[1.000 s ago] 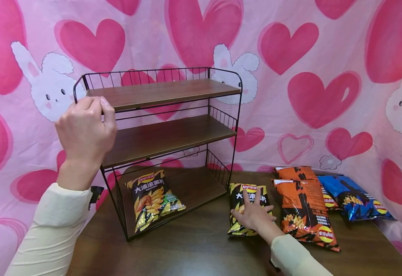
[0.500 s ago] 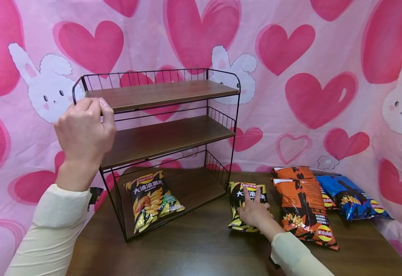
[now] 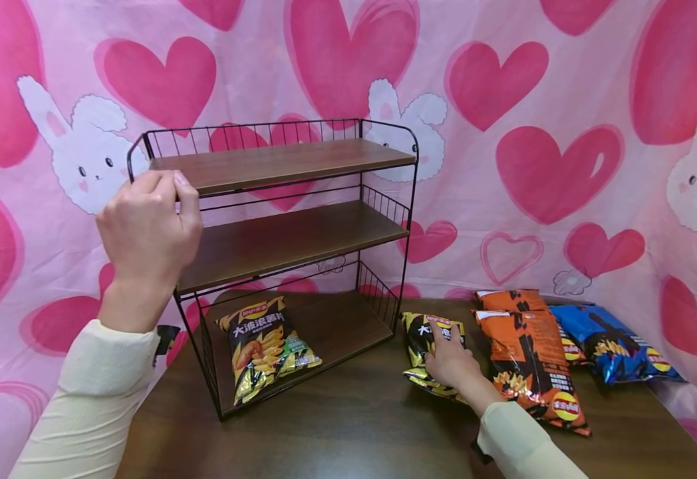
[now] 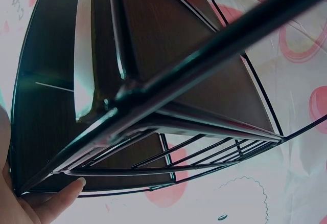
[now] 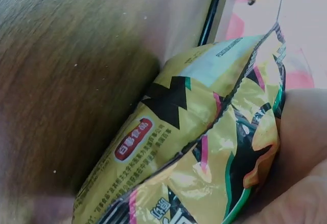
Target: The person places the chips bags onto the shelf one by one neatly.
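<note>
L hand [image 3: 147, 233] gripped rack [image 3: 306, 239] at upper L; below & R of it, 1st blk/yel bag [image 3: 267, 342] already on btm shelf [image 3: 342, 322]. R hand [image 3: 456, 362] held 2nd blk/yel bag [image 3: 418, 342], off rack; R of hand, orange bags [image 3: 528, 359] & blue bag [image 3: 614, 342] also not shelved.

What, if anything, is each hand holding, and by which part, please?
The left hand grips the rack by its top left corner. The right hand touches the yellow-black bag beside the rack; a grip cannot be confirmed.
</note>
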Tool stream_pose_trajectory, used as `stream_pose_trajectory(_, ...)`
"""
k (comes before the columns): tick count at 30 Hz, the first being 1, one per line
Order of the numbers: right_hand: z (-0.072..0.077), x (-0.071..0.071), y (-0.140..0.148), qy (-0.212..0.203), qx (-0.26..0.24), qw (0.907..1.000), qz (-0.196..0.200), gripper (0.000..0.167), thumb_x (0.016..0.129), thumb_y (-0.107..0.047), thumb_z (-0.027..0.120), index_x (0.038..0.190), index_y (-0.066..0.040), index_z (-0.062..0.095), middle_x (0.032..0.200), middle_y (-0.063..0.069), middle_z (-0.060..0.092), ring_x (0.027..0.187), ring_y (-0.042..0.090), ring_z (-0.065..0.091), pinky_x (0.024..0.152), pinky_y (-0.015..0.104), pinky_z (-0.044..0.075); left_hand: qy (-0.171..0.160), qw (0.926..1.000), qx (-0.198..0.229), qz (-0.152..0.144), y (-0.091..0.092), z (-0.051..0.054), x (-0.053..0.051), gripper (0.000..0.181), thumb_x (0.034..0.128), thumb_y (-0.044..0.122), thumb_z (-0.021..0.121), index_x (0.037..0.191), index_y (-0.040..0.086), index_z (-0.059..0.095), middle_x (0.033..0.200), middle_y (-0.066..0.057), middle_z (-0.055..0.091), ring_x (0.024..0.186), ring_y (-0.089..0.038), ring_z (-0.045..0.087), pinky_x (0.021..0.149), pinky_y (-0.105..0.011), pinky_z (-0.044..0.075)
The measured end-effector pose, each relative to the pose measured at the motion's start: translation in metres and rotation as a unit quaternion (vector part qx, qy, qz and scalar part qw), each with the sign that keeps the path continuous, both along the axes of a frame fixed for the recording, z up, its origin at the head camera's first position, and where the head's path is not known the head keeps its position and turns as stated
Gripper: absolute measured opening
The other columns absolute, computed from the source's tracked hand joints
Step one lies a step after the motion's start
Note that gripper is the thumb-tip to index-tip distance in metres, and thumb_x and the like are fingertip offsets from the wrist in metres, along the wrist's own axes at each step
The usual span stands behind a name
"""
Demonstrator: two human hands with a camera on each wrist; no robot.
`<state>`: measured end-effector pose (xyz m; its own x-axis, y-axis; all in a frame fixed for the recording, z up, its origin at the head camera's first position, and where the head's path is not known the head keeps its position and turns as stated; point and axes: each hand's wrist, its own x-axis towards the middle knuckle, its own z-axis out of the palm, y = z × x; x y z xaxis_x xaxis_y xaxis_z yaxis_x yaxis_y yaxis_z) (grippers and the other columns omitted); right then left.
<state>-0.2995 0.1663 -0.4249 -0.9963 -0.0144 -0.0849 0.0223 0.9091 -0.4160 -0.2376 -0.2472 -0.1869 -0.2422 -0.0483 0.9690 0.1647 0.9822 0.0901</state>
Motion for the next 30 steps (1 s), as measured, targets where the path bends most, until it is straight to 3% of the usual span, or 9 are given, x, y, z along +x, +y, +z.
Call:
stream_pose_trajectory(7, 0.006, 0.003, 0.008, 0.010, -0.001, 0.9999, -0.011, 0.075, 0.095, -0.021, 0.057, 0.162, -0.015, 0.024, 0.159, 0.038, 0.015, 0.120, 0.067, 0.049, 0.092, 0.077, 0.041, -0.004, 1.0000, -0.001, -0.006, 0.002, 0.000, 0.000, 0.055, 0.1053, 0.031, 0.038, 0.101, -0.009, 0.074, 0.094, -0.025, 0.072, 0.078, -0.051, 0.064, 0.058, -0.062, 0.047)
stream_pose_trajectory(30, 0.026, 0.021, 0.014, 0.030, -0.021, 0.9987, 0.036, 0.070, 0.097, -0.021, 0.058, 0.160, -0.008, 0.030, 0.154, 0.040, 0.027, 0.119, 0.065, 0.051, 0.092, 0.078, 0.041, -0.016, 0.9999, 0.001, -0.001, 0.000, 0.002, 0.002, 0.053, 0.1054, 0.030, 0.039, 0.103, -0.009, 0.074, 0.096, -0.027, 0.072, 0.080, -0.051, 0.065, 0.061, -0.063, 0.048)
